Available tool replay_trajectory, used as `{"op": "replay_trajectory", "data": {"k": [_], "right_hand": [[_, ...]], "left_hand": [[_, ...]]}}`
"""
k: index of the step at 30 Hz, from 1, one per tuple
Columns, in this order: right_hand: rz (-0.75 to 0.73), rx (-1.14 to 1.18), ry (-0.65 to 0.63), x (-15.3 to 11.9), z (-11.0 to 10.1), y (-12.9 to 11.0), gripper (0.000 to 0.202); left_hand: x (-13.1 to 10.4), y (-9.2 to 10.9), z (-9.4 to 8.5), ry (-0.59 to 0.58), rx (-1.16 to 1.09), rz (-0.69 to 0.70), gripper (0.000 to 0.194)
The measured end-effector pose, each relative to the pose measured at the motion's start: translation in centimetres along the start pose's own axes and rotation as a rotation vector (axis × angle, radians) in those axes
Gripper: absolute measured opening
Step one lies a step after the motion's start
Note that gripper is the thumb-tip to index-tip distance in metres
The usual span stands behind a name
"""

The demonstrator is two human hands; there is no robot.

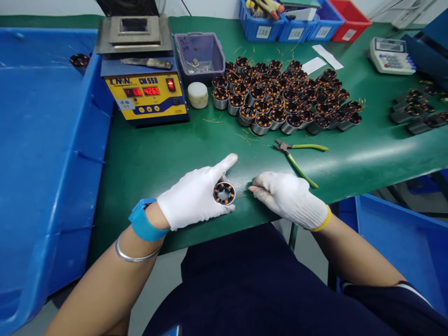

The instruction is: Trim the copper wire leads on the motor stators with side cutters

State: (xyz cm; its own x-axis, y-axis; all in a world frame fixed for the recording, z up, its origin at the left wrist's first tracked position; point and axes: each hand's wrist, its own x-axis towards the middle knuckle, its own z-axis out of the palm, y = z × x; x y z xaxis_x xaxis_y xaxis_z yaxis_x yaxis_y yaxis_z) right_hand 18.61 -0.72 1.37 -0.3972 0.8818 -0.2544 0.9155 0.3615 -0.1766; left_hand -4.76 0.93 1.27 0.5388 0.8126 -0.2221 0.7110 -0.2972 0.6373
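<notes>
My left hand [198, 196], in a white glove, is wrapped round a metal cylinder [224, 193] with copper windings inside; its open end faces up, and the thumb stretches beyond it. To its right, my right hand [285, 193], gloved with a yellow cuff, has its fingers pressed together low over the green table. Whatever those fingers pinch is too small to make out. Green-handled cutters [297, 161] lie spread beyond my right hand. Several similar wound cylinders [276, 98] stand in a dense group farther back, with loose wires around them.
At the back left is a yellow-and-blue heating unit [147, 95] beside a purple bin [200, 53] and a white round container [198, 95]. A large blue tray [75, 186] borders the left. A calculator [392, 56] and more cylinders [416, 109] are at the right.
</notes>
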Motion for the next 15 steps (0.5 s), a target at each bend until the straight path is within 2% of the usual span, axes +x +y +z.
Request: {"op": "replay_trajectory", "data": {"k": [2,4,6,8,9,10,12,15], "right_hand": [[0.031,0.043,-0.007,-1.0,-0.1,1.2,0.036],[0.098,0.077,0.043,-2.0,-0.5,2.3,0.032],[0.141,0.145,0.22,-2.9,-1.1,2.6,0.028],[0.07,0.283,0.413,-3.0,-1.6,2.0,0.033],[0.0,0.358,0.453,-2.8,-1.8,1.4,0.039],[-0.073,0.412,0.443,-2.4,-1.8,0.6,0.044],[-0.155,0.42,0.335,-1.3,-1.5,-1.0,0.05],[-0.14,0.324,0.172,0.4,-0.6,-2.6,0.044]], "left_hand": [[0.0,-0.1,0.1,0.009,0.007,0.005,0.106],[0.0,-0.3,0.2,0.014,0.023,0.008,0.105],[0.0,-0.3,0.2,0.016,0.036,0.005,0.104],[0.0,-0.3,0.2,0.018,0.029,0.006,0.104],[0.0,-0.3,0.2,0.018,0.018,0.01,0.104],[0.0,-0.3,0.2,0.018,0.007,0.015,0.104],[0.0,-0.2,0.1,0.022,-0.009,0.02,0.104],[0.0,-0.1,0.0,0.026,-0.018,0.016,0.103]]}}
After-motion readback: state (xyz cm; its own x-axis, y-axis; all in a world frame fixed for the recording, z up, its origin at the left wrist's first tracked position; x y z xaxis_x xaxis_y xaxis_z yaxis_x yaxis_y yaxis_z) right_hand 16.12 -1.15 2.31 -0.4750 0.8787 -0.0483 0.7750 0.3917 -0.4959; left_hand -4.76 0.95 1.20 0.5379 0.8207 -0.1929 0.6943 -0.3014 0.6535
